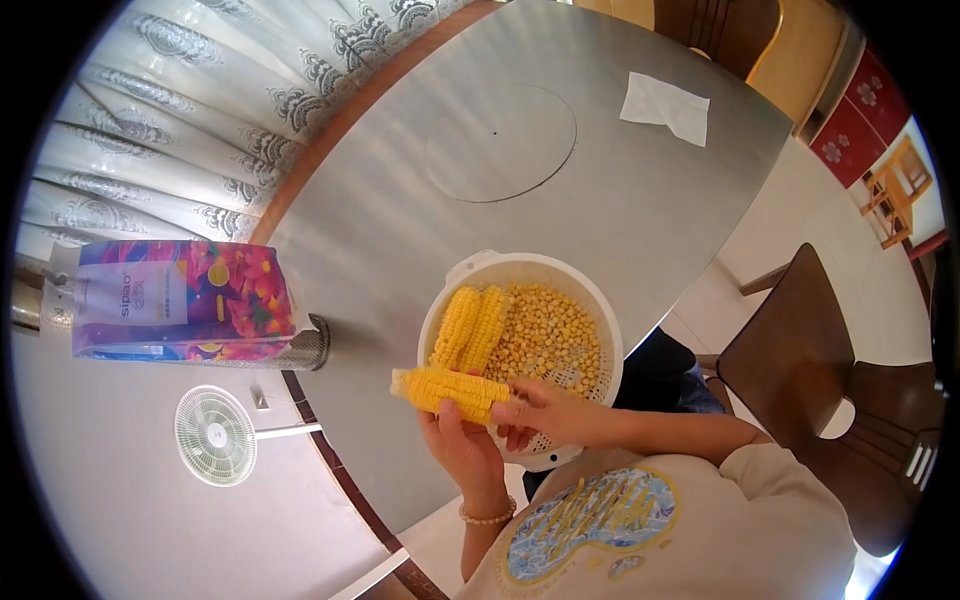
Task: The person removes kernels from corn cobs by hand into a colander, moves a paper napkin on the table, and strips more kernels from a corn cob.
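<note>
A yellow corn cob [450, 392] is held level over the near left rim of a white colander [607, 312]. My left hand [465, 447] grips it from below, fingers wrapped round its middle. At the cob's right end, my right hand [545, 412] has its fingers curled against the kernels. Inside the colander, two more whole cobs [470, 325] lie side by side on the left, and loose kernels [548, 330] cover much of the rest.
The colander sits at the near edge of a grey table [370, 260]. A white tissue [665, 107] lies toward the far right. A colourful tissue pack [190, 300] and a white fan [215, 435] are at left; brown chairs [790, 350] stand at right.
</note>
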Available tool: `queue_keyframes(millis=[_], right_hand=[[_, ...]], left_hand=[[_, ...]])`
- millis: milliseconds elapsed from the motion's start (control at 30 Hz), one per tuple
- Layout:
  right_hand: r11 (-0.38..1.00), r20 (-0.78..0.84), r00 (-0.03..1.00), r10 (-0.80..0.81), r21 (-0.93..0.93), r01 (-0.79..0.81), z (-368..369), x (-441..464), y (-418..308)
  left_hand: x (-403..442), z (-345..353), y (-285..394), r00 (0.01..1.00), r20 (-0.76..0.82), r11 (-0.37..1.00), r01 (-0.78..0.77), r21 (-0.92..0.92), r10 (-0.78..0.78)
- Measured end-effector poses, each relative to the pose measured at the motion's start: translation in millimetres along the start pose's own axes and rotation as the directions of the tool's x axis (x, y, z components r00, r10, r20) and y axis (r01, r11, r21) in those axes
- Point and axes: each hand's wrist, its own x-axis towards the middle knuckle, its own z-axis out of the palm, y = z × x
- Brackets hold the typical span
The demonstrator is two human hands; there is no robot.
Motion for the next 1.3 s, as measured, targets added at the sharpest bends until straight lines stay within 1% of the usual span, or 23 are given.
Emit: queue_keyframes(millis=[67, 133, 200, 233, 367, 433, 567, 633, 667, 700, 733, 767, 833, 867, 900, 967, 1033, 1100, 1167, 1200, 1233, 1267, 1300], right_hand=[[0.999, -0.038, 0.999, -0.014, 0.039, 0.015, -2, 0, -3], [0.998, -0.079, 0.997, 0.007, -0.057, -0.012, 0, -4, -11], [0.997, -0.051, 0.999, -0.02, -0.073, 0.016, 1, -5, -12], [0.995, -0.022, 0.999, -0.047, -0.086, 0.045, 1, -5, -13], [0.986, -0.017, 0.995, -0.098, -0.139, 0.094, 2, -9, -12], [0.953, -0.087, 0.987, -0.138, -0.281, 0.109, 3, -12, -12], [0.933, -0.083, 0.99, -0.111, -0.351, 0.076, 2, -11, -11], [0.9, -0.19, 0.955, -0.226, -0.416, 0.131, 5, -10, -7], [0.901, -0.19, 0.956, -0.225, -0.415, 0.129, 4, -9, -6], [0.768, -0.208, 0.857, -0.471, -0.575, 0.282, 2, -7, -4], [0.579, -0.177, 0.705, -0.687, -0.72, 0.384, 1, -6, -3], [0.579, -0.177, 0.705, -0.687, -0.72, 0.383, -1, -6, -7], [0.233, 0.102, 0.594, -0.798, -0.857, 0.46, -8, -9, -18], [0.233, 0.102, 0.595, -0.797, -0.857, 0.459, -10, -10, -18], [0.219, 0.145, 0.622, -0.769, -0.855, 0.47, -11, -11, -19], [0.204, 0.189, 0.648, -0.737, -0.852, 0.481, -11, -12, -18], [0.106, 0.254, 0.656, -0.711, -0.883, 0.457, -9, -12, -13], [0.135, 0.218, 0.661, -0.718, -0.888, 0.44, -13, -8, -5], [0.162, 0.183, 0.662, -0.727, -0.891, 0.423, -14, -8, -6], [0.432, 0.011, 0.776, -0.631, -0.826, 0.363, -14, -10, -10], [0.666, -0.13, 0.868, -0.479, -0.699, 0.262, -14, -11, -13], [0.667, -0.128, 0.871, -0.475, -0.698, 0.261, -12, -10, -14], [0.719, -0.162, 0.848, -0.504, -0.624, 0.308, -9, -8, -15]], left_hand=[[0, -1, -1, 1.0, -0.006, 1.0, -0.012, -0.015, 0.012], [0, -2, -2, 1.0, -0.012, 0.999, -0.024, -0.032, 0.023], [0, -2, -1, 0.996, 0.05, 0.994, -0.078, 0.077, 0.074], [0, -2, -1, 0.996, 0.05, 0.994, -0.079, 0.076, 0.075], [-2, -3, -2, 0.995, 0.028, 0.992, -0.097, 0.078, 0.095], [-5, -2, -5, 0.994, 0.004, 0.989, -0.108, 0.101, 0.108], [-7, 0, -6, 0.996, -0.001, 0.994, -0.087, 0.066, 0.087], [-7, -1, -6, 0.997, 0.001, 0.994, -0.082, 0.066, 0.083], [-7, -2, -6, 0.996, -0.02, 0.991, -0.089, 0.101, 0.091], [-6, -3, -6, 0.994, -0.04, 0.986, -0.094, 0.136, 0.101], [-5, -4, -7, 0.994, -0.041, 0.986, -0.094, 0.136, 0.101], [-5, -6, -8, 0.994, -0.053, 0.985, -0.092, 0.149, 0.101], [-4, -8, -7, 0.993, -0.065, 0.983, -0.088, 0.162, 0.1], [-3, -7, -7, 0.994, -0.06, 0.978, -0.083, 0.189, 0.095], [-3, -6, -6, 0.994, -0.057, 0.973, -0.077, 0.216, 0.092], [-3, -4, -5, 0.994, -0.061, 0.973, -0.071, 0.219, 0.086], [-3, -3, -6, 0.995, -0.062, 0.973, -0.065, 0.224, 0.081], [-2, -5, -7, 0.994, -0.093, 0.961, -0.021, 0.276, 0.049], [-2, -7, -7, 0.994, -0.097, 0.968, -0.024, 0.251, 0.05], [-1, -8, -7, 0.993, -0.105, 0.974, -0.025, 0.226, 0.05], [-1, -7, -6, 0.993, -0.108, 0.974, -0.026, 0.226, 0.051], [-2, -6, -5, 0.991, -0.12, 0.973, -0.025, 0.228, 0.054], [-2, -5, -5, 0.99, -0.131, 0.973, -0.025, 0.23, 0.057]])
